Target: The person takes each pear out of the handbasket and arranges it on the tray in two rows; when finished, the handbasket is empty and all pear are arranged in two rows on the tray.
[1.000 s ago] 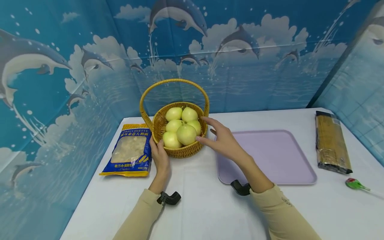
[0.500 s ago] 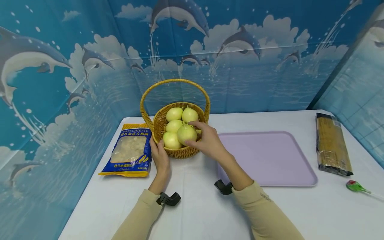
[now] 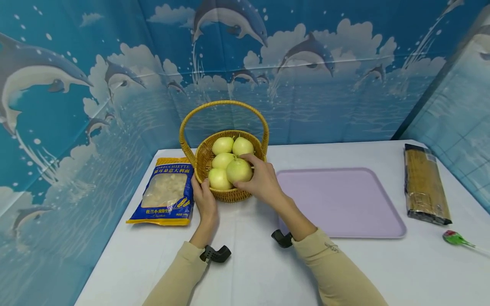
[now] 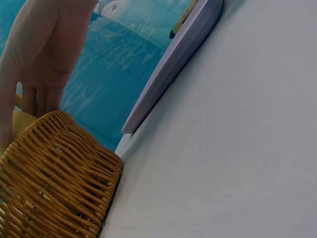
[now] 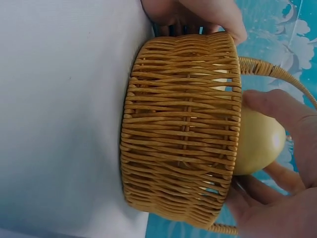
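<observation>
Versus one second ago: right hand (image 3: pixel 264 180) brought in from beside the right rim, then spread and apart; now clamped, thumb and fingers on opposite sides, on a smooth, round, pale yellow-green fruit (image 3: pixel 239 171). Held fruit still in the front right of a golden-brown, round, woven wicker basket (image 3: pixel 231 195), bulging above the rim. Left hand (image 3: pixel 204 199) unchanged at the basket's left front, thumb at the rim, gripping the basket wall.

Materials: basket wall of thin glossy strands in wavy horizontal rows, small gaps between; tall arched handle (image 3: pixel 226 102) of tightly wound strands. Other fruits (image 3: pixel 223 145) of like colour and smooth skin, crowded behind and left of the held one. At least one more on the right, visible a second ago, now masked by the right hand.

Around: blue-and-yellow plastic bag (image 3: pixel 166 191) with clear window, printed ORECCHIETTE, just beside the left hand. Lilac, shallow, round-cornered tray (image 3: pixel 340 204) to the right, lower left corner crossed by the right forearm. Farther right, long flat clear pack (image 3: pixel 426 185) with golden-brown contents and dark ends; near it, small red-and-green wrapped piece (image 3: pixel 453 238) on a white stick. Beneath all, white cloth (image 3: pixel 245 255).
</observation>
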`<state>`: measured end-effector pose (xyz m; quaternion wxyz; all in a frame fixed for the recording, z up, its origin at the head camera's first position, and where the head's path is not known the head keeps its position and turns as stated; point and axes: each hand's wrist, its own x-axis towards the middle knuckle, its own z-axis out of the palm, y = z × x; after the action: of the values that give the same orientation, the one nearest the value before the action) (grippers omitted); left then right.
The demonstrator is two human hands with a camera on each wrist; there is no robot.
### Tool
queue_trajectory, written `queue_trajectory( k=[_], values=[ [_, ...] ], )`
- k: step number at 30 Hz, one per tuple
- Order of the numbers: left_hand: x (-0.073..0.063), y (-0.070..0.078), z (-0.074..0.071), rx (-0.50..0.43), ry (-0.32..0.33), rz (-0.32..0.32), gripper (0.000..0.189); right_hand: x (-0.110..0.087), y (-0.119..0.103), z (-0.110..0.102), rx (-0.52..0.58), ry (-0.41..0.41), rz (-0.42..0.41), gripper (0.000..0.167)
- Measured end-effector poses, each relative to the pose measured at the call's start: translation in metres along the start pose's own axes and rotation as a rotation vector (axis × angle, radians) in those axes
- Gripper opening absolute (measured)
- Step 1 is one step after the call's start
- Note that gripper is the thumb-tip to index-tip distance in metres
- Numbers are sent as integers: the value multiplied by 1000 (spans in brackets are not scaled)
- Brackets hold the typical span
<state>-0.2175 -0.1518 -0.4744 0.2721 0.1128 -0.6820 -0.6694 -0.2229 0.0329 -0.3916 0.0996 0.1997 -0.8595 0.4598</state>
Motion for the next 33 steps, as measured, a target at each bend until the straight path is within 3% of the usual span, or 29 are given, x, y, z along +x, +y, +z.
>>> queue_trajectory(
  k=[8,13,19,24,33],
  values=[
    [-2,-3,0,17,-10,-4,57,-13,-2,-21,139,54,2,70],
    [-1,-5,-1,44,-3,10,57,-27,5,-45,184,40,66,70],
    [1,-4,-4,38,-20,34,56,-36,31,-68,147,75,207,71],
    [1,-3,-5,24,-10,29,55,-35,57,-71,49,81,332,72],
    [2,-3,-3,15,-20,35,56,-36,76,-67,-60,82,383,71]
  ],
)
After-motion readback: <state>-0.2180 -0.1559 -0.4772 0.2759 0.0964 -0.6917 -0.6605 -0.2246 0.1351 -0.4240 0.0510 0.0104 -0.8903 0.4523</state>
